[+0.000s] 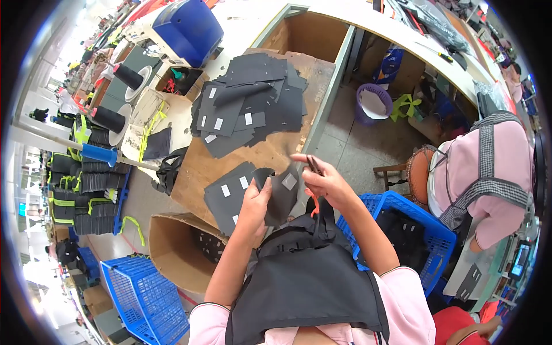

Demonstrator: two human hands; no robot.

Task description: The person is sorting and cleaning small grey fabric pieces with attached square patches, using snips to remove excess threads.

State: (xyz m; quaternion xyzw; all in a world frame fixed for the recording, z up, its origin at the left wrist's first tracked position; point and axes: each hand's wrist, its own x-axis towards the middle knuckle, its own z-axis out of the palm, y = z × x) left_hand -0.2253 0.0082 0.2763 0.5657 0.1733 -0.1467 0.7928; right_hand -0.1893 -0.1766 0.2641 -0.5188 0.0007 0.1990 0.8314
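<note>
My left hand point(256, 206) pinches a dark grey fabric piece point(282, 200) with a pale label on it. The piece is lifted and bent above the near edge of a wooden board point(198, 158). Just right of it, my right hand point(330, 185) is closed around dark thread snips point(313, 165), with an orange cord point(315, 206) hanging below. Beside my left hand lies a small stack of dark fabric pieces point(225, 191) with white labels. Farther off on the board spreads a large pile of similar pieces point(270, 109), some labelled.
An open cardboard box point(172, 244) and a blue crate point(144, 299) stand at left. Close on my right is another blue crate point(428, 270) holding dark pieces. A person in pink point(460, 167) sits beyond it. Thread cones point(109, 119) and a purple basket point(359, 109) stand farther away.
</note>
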